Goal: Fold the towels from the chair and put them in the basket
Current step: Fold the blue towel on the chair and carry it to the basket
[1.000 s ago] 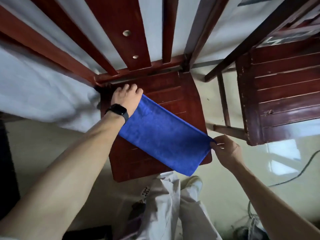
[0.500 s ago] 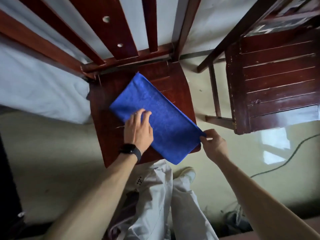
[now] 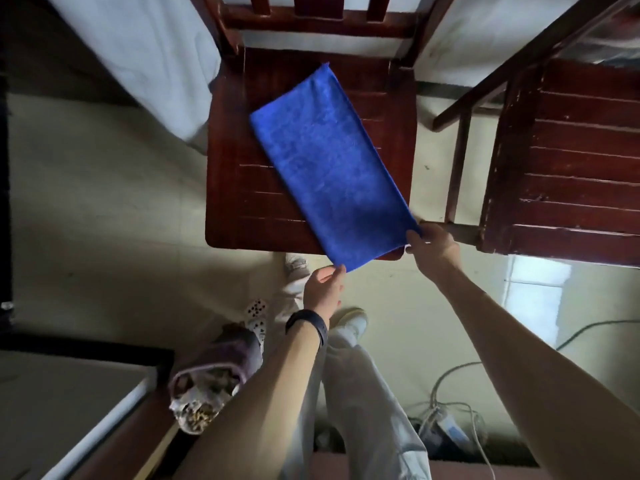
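Observation:
A blue towel point(image 3: 325, 161), folded into a long strip, lies diagonally on the dark red wooden chair seat point(image 3: 242, 188). Its near end hangs slightly over the seat's front edge. My right hand point(image 3: 431, 242) pinches the near right corner of the towel. My left hand point(image 3: 325, 287), with a black band on the wrist, has its fingers at the near left corner, just below the seat's front edge. No basket is in view.
A second dark wooden chair point(image 3: 568, 161) stands close on the right. White fabric point(image 3: 149, 53) hangs at the upper left. A small bin with scraps point(image 3: 204, 393) stands on the floor near my legs. Cables point(image 3: 450, 410) lie at the lower right.
My left hand slid from the far end of the towel, over its middle, down to the near left corner. My right hand kept its hold on the near right corner.

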